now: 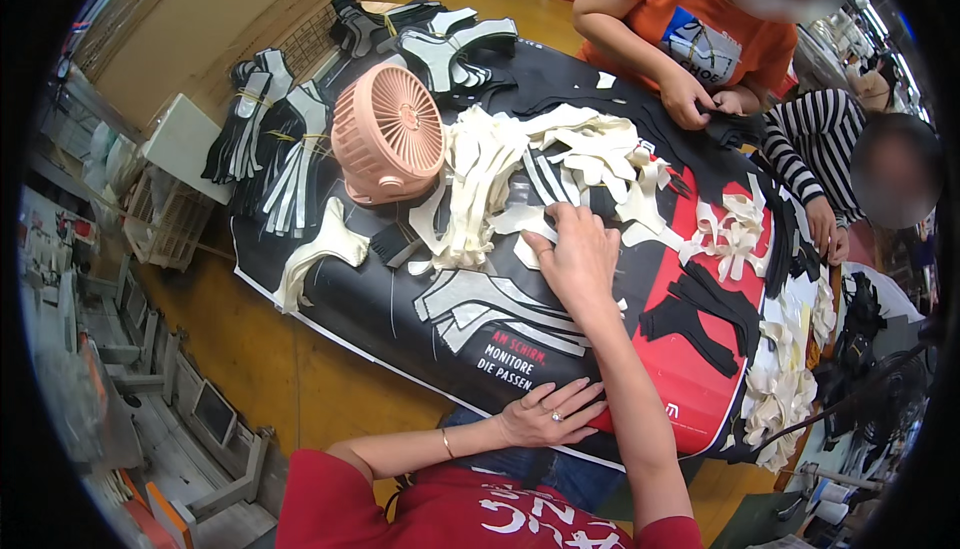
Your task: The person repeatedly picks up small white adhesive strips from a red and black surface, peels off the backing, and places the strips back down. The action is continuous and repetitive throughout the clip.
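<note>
My right hand [578, 254] reaches out over the middle of the table, thumb and fingertips closed on the edge of a cream fabric piece [522, 220]. Nearer to me, my left hand [548, 415] lies flat at the table's front edge with fingers spread, holding nothing. Between the two hands is a fan of grey-white curved pieces with dark edges [480, 299]. A thick heap of cream cut pieces [478, 174] is just left of the right hand, and more cream pieces [590, 144] lie beyond it.
A pink fan [390, 134] stands on the black-and-red table cover [400, 324]. Tied bundles of black and white pieces [300, 139] lie at the left. Black pieces [705, 314] rest on the red part. Across the table are a person in orange [640, 9] and another in striped sleeves [815, 134].
</note>
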Tool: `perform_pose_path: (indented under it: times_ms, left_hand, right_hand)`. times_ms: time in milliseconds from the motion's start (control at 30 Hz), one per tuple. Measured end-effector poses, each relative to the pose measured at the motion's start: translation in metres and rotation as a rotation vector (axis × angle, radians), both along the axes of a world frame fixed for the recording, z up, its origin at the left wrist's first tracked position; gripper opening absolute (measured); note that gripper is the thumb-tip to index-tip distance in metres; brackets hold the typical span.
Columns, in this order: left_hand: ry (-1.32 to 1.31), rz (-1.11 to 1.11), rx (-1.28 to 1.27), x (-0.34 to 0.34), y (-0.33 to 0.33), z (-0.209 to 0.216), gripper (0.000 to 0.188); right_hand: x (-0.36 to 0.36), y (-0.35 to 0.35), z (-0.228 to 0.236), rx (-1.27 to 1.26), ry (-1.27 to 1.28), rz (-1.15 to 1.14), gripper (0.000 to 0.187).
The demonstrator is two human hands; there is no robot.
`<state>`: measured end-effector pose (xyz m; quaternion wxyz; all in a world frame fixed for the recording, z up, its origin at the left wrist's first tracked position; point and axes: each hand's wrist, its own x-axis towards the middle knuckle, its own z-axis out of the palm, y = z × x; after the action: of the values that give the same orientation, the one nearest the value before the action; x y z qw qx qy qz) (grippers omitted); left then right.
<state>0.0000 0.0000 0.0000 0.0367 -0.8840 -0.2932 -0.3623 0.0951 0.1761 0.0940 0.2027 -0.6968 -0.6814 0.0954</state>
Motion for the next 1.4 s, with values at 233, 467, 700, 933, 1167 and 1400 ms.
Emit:
perform_pose_path:
  times_ms: [233,467,700,933,1167,1400]
  left_hand:
    - [-0.008,0.020,0.011,0.003,-0.001,0.000,0.047]
    - [0.005,-0.028,-0.070,-0.002,0.004,0.007,0.046]
    - [0.066,-0.145,-0.405,0.002,0.002,0.052,0.045]
    - [0.020,-0.166,-0.365,0.056,0.066,0.086,0.041]
    - [0.188,-0.027,-0.370,0.125,0.105,0.088,0.043]
    - [0.058,0.019,-0.164,0.127,0.096,0.079,0.034]
  right_hand:
    - [0.002,-0.007,0.013,0.113,0.108,-0.011,0.027]
    - [0.037,-0.071,0.056,0.395,0.266,0.041,0.019]
    - [0.116,-0.202,0.064,0.251,0.389,-0.338,0.034]
    - [0.151,-0.294,0.033,0.265,0.924,-0.734,0.018]
    - [0.156,-0.291,0.027,0.339,0.694,-0.601,0.016]
    - [0.168,-0.296,0.029,0.313,0.739,-0.593,0.018]
